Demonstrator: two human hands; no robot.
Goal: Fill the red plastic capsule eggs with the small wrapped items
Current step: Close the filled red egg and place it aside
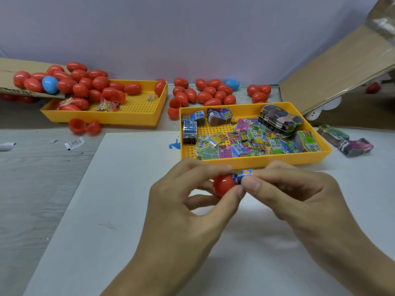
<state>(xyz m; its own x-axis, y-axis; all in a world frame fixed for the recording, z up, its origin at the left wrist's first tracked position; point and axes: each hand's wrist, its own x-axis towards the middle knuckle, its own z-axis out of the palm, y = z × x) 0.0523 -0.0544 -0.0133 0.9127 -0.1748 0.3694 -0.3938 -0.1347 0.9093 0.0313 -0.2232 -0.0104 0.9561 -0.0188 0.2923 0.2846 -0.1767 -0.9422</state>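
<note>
My left hand [188, 201] grips a red capsule egg half [223, 184] between thumb and fingers, just in front of the right yellow tray [256, 162]. My right hand [292, 195] pinches a small colourful wrapped item [242, 175] at the egg's open end; the item is partly inside or right against it. The right yellow tray holds several loose wrapped items [245, 142] and bundled stacks [280, 119]. Many closed red eggs [205, 94] lie behind it.
A second yellow tray [119, 120] at back left holds red eggs and small packets, with a pile of red eggs and a blue egg [49, 84] on cardboard. An open red egg [84, 126] lies in front. Cardboard box flap [333, 80] stands right; bundles [346, 144] beside it.
</note>
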